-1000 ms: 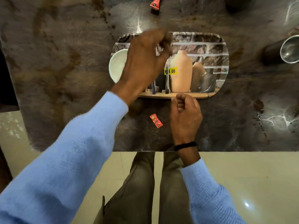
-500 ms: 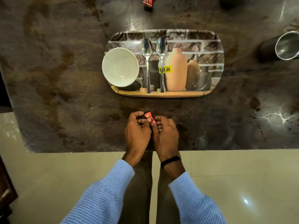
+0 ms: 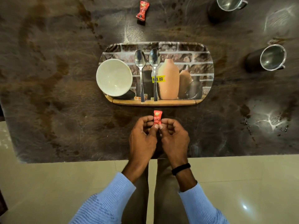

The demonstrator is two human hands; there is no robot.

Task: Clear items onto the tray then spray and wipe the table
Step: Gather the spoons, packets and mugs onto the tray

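- Sachet (image 3: 157,118), small and red, pinched at its lower half between the thumbs and forefingers of the left hand (image 3: 143,138) and the right hand (image 3: 175,138); both gripping it, remaining fingers curled.
- Long axis running straight away from the body, free upper end pointing at the near rim of the tray (image 3: 208,62), just short of it and not touching.
- Held over the dark stone table (image 3: 48,78), near its front edge; lifted or resting on the surface, cannot tell.
- On the tray, white bowl (image 3: 114,77) at the left end, then left spoon (image 3: 140,75) and right spoon (image 3: 155,73) side by side, handles toward the body, parallel to the sachet.
- Yellow price sticker (image 3: 158,78) under the right spoon's handle, partly covered.
- Beyond the tray, second sachet (image 3: 142,10), well apart, near the far edge of view.
- Off to the right, near cup (image 3: 272,57) of steel beside the tray's right end, clear of it; far cup (image 3: 229,3) at the top edge.
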